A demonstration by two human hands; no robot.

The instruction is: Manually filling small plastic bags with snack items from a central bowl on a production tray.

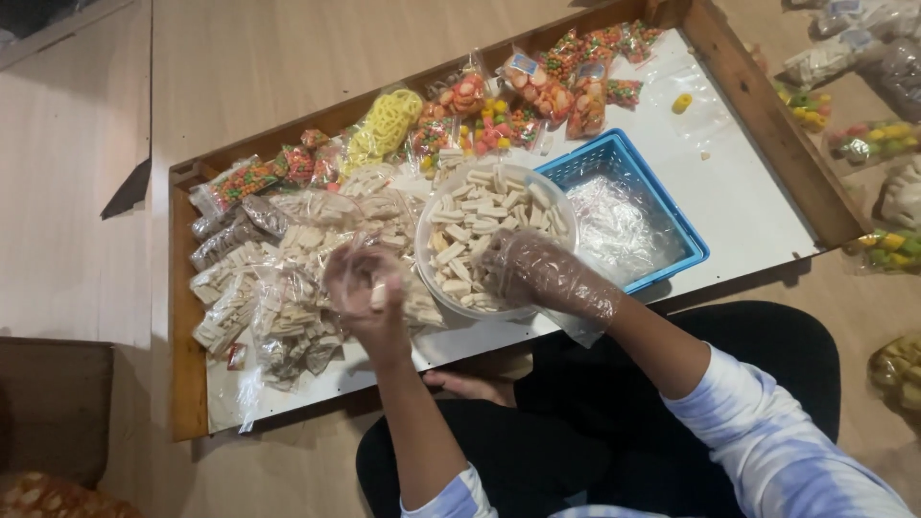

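One person sits at a low wooden tray [767,115] with a white bottom, both hands at work. The right hand [537,273], inside a loose clear plastic glove, reaches into the one white bowl [566,216] of pale rectangular crackers [480,206], fingers curled down among the pieces; whether it has closed on any cracker cannot be made out through the crinkled film. The left hand [365,293] is clenched on a small clear bag [413,302], just beside the bowl's left rim; the bag's mouth is hidden behind the fingers.

One blue plastic basket [619,158] stands touching the bowl's right side, holding crumpled clear plastic bags. Left of the hands lies a heap of filled cracker packets [259,288], too overlapped and glossy to count. Along the tray's far rim runs a row of packets of coloured snacks [537,91], also too crowded to number, with one packet of yellow ring snacks [384,125] among them. A single loose yellow ring [682,102] lies apart on the white bottom.

More snack packets [868,139] lie on the floor to the right, cut off by the frame's edge.
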